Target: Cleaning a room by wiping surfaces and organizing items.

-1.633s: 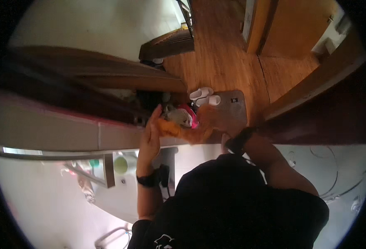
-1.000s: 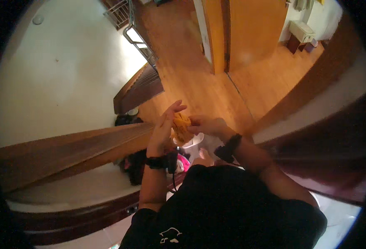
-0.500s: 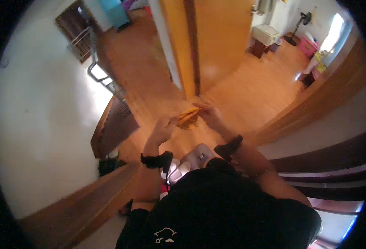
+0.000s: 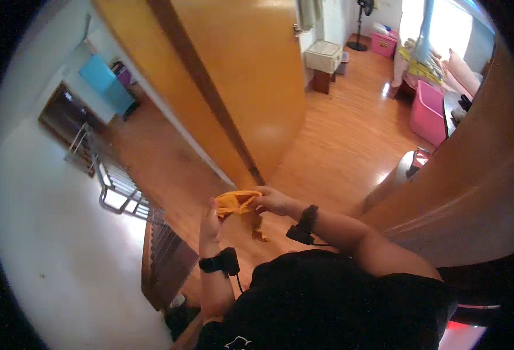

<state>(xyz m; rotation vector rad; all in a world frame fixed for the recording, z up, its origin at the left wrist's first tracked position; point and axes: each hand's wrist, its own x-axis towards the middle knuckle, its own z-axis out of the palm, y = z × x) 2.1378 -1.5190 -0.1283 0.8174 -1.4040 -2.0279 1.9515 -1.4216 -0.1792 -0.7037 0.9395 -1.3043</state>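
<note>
i have my left hand (image 4: 210,224) and right hand (image 4: 273,201) gripping crumpled orange fabric (image 4: 233,203), tail (image 4: 260,234) toward five o'clock, not yet put down.

Cloth (image 4: 232,204) between the hands (image 4: 275,202), door (image 4: 248,70) beyond

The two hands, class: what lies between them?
In the head view, an orange cloth stretches between the left hand and the right hand.
</note>
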